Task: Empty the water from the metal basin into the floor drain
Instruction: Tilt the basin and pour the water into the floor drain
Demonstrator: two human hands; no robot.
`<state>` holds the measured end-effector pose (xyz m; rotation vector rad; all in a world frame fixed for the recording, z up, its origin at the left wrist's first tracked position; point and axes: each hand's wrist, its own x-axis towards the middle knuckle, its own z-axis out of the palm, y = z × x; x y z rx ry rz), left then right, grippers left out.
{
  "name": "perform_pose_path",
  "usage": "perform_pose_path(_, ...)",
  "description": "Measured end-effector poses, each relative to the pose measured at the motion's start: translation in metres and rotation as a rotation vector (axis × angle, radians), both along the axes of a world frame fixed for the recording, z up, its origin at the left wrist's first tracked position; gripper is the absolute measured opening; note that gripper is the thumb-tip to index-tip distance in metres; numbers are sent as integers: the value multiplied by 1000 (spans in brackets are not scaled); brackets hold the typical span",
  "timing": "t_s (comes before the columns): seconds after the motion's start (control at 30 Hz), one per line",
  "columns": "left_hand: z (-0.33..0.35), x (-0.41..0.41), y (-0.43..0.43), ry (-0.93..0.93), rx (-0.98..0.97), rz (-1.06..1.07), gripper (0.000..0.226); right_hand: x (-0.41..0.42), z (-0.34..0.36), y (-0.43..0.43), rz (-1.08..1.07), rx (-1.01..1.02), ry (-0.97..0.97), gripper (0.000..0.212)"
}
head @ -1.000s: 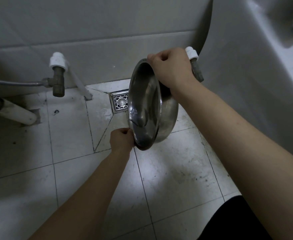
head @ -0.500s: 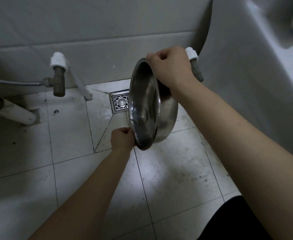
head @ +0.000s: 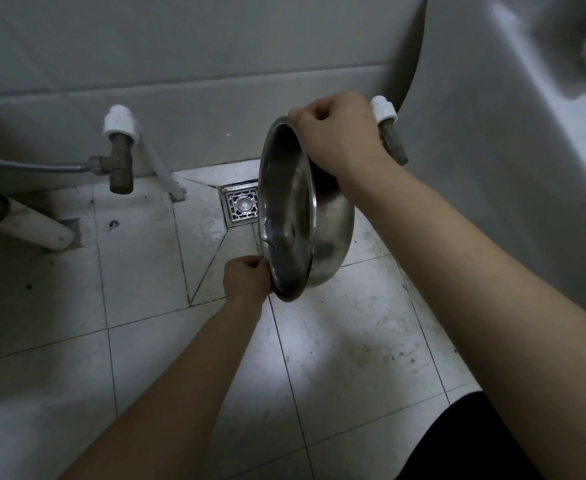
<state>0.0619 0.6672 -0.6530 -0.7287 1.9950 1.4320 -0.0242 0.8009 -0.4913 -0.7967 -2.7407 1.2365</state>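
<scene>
Holding the metal basin (head: 286, 202) on edge, just right of the floor drain (head: 241, 204)

Both hands carry the basin in the air above the tiled floor (head: 336, 358), turned almost fully onto its side so that its open mouth faces left, toward the drain. Seen from the head camera, the basin's left rim overlaps the right edge of the square grated drain, which sits in the floor close to the wall (head: 215, 64).

The right hand (head: 336, 133) grips the top of the rim, its fingers (head: 305, 114) curled over the edge and the back of the hand toward the camera. The left hand (head: 246, 277) holds the lower left part of the rim, its fingers (head: 250, 263) bent and pinching the metal lip. The basin's shiny inside shows dark reflections low down; whether any water remains there, or is running off the rim, cannot be told.

Left of the drain, a brass valve (head: 120, 161) with a white cap hangs from the wall, with a metal hose running off to the left and a thin white pipe (head: 160, 164) slanting to the floor. A second capped valve (head: 390, 133) shows just behind the right hand. A large white fixture (head: 492, 150) fills the upper right, and dark cloth (head: 475, 445) sits at the bottom right corner.
</scene>
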Motion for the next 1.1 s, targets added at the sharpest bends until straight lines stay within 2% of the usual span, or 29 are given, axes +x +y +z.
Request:
perform_pose_path(0.4,1,1,-1,-16,27,4,33,3,9,-9,27,46,-27,37)
perform_pose_path(1.1,-4,1,-4,-2,6,-18,33,2,10,-16,59,2,-57,34)
